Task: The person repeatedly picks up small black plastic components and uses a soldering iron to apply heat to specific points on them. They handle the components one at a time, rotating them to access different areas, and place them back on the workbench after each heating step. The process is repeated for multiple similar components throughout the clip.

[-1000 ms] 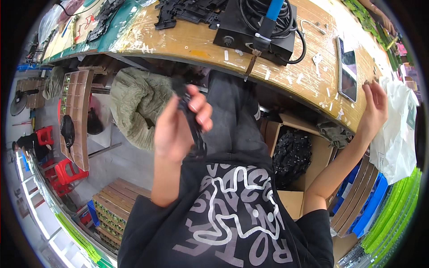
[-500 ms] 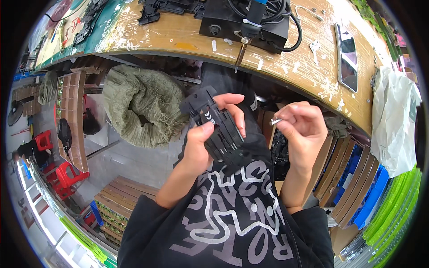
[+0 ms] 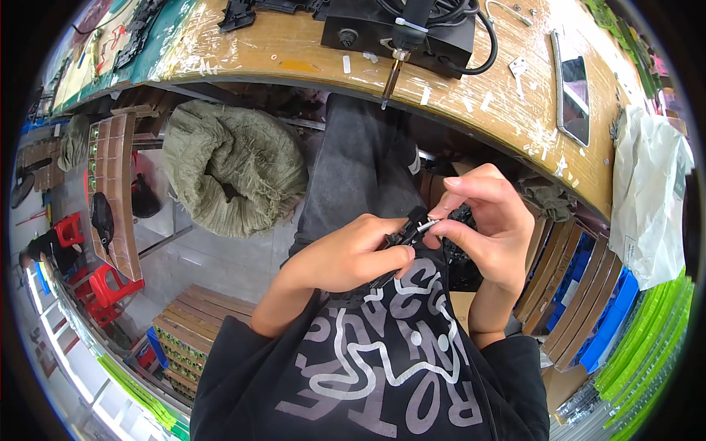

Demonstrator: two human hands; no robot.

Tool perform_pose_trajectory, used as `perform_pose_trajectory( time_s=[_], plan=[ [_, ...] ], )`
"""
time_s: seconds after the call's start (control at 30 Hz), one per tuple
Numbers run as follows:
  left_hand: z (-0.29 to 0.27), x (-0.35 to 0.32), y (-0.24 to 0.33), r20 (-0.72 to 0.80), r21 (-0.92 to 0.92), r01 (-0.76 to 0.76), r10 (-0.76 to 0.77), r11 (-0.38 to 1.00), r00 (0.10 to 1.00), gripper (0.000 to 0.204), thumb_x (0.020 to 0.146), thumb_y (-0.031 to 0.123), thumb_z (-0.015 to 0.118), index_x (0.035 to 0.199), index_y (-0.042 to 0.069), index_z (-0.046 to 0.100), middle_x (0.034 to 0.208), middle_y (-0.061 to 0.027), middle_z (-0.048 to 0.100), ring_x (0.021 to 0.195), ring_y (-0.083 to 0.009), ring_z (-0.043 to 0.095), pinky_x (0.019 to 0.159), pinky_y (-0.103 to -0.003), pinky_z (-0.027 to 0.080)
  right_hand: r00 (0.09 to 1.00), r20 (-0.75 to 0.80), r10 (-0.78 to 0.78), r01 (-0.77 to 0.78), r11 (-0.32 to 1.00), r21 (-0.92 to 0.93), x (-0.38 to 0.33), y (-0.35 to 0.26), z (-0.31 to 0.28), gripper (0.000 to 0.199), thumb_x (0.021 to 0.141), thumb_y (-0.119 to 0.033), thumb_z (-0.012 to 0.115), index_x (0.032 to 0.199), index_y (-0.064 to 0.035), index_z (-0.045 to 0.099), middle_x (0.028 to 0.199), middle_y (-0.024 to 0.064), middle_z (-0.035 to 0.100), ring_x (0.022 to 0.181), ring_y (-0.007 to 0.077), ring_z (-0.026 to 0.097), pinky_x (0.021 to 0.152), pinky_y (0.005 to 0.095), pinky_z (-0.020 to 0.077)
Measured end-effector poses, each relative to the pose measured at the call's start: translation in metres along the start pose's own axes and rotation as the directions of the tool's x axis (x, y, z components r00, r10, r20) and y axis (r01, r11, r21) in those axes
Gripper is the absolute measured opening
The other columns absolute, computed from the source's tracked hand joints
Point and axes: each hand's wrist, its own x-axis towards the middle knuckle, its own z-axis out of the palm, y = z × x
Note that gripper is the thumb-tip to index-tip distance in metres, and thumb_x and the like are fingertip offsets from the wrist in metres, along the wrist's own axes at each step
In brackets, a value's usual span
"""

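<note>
The person sits at a wooden workbench (image 3: pixel 471 103) with both hands down in the lap. The left hand (image 3: pixel 349 253) is closed around a small black plastic part (image 3: pixel 401 237), held just above the printed black shirt (image 3: pixel 368 367). The right hand (image 3: pixel 489 224) pinches a small silvery pin (image 3: pixel 429 225) between thumb and forefinger, its tip touching the part's end. A green sack (image 3: pixel 232 173) lies on the floor to the left.

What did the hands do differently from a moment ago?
The right hand came back from the workbench holding a small metal piece and now presses it to the black part. The left hand lowered that part toward the lap. The workbench stuff stayed put.
</note>
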Motion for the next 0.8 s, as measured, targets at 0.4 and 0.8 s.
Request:
perform_pose_trajectory(
  time_s=[0.4, 0.8],
  plan=[
    [-0.001, 0.003, 0.003, -0.043, 0.23, 0.055, -0.046, 0.972, 0.998, 0.028, 0.074, 0.014, 0.045, 0.092, -0.004, 0.054, 0.06, -0.0167, 0.054, 0.052, -0.0263, 0.054, 0.054, -0.033, 0.041, 0.999, -0.033, -0.027, 0.014, 0.934, -0.357, -0.003, -0.001, 0.005, 0.042, 0.059, 0.011, 0.063, 0.098, -0.0044, 0.059, 0.074, 0.0063, 0.054, 0.066, 0.0146, 0.055, 0.056, 0.0246, 0.045],
    [-0.004, 0.003, 0.017, -0.016, 0.323, 0.117, -0.118, 0.939, 0.993, 0.027, 0.073, 0.013, 0.046, 0.093, -0.005, 0.052, 0.061, -0.0214, 0.054, 0.052, -0.032, 0.053, 0.052, -0.037, 0.041, 0.996, -0.085, -0.023, -0.003, 0.956, -0.294, -0.008, 0.008, 0.008, 0.041, 0.06, 0.011, 0.064, 0.097, -0.0044, 0.059, 0.074, 0.0071, 0.055, 0.067, 0.0149, 0.055, 0.055, 0.025, 0.0451]
  ],
)
